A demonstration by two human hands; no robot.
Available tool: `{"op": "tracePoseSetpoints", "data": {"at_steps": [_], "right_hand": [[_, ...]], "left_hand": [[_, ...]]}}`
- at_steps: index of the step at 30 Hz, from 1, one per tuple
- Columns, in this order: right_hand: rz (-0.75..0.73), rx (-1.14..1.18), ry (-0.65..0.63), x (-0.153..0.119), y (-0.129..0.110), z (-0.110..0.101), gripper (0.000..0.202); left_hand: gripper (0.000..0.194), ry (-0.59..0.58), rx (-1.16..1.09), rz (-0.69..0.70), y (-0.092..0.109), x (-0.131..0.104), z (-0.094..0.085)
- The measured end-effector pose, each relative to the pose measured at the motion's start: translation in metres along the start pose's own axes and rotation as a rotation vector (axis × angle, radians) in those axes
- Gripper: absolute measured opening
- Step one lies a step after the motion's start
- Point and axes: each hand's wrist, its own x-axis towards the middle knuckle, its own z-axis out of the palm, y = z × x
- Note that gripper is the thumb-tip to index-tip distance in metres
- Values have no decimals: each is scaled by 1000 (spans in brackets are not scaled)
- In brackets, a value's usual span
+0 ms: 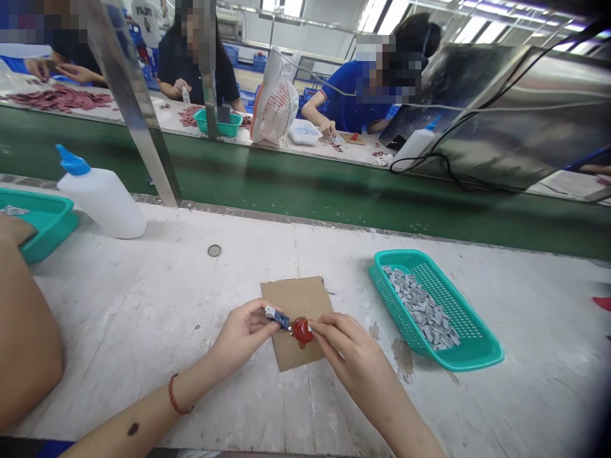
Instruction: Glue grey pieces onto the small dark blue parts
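A square of brown cardboard (298, 296) lies on the white table, with a glossy red cap-like piece (301, 330) on it in a brownish smear. My left hand (248, 327) pinches a small dark blue and grey part (278, 317) just left of the red piece. At the red piece's right edge is my right hand (346, 340), thumb and fingers closed on a small light grey piece (310, 327). To the right, a green basket (477, 334) holds many small grey pieces (424, 310).
A white squeeze bottle (107, 200) stands at the left beside another green basket (62, 222) and a person's arm (26, 337). A bottle cap (214, 250) lies on the table (157, 286). Beyond the green belt (296, 191), other people work near a metal post (138, 114).
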Motion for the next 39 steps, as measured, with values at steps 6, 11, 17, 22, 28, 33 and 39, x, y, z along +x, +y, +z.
{"op": "tracePoseSetpoints", "data": {"at_steps": [6, 11, 17, 22, 28, 33, 39], "right_hand": [[15, 34, 14, 1, 3, -3, 23], [55, 80, 19, -3, 5, -2, 23], [208, 236, 24, -7, 13, -5, 22], [389, 530, -3, 12, 21, -12, 20], [339, 660, -34, 59, 17, -10, 16], [341, 842, -153, 74, 19, 3, 18], [344, 882, -204, 72, 24, 8, 19]], "left_hand": [[16, 9, 1, -5, 1, 0, 0], [17, 11, 12, -26, 2, 1, 0], [20, 37, -9, -21, 2, 1, 1], [22, 93, -13, -5, 9, 8, 3], [20, 97, -5, 47, 10, 28, 11], [22, 129, -2, 64, 3, 37, 14], [23, 122, -15, 61, 1, 36, 14]]}}
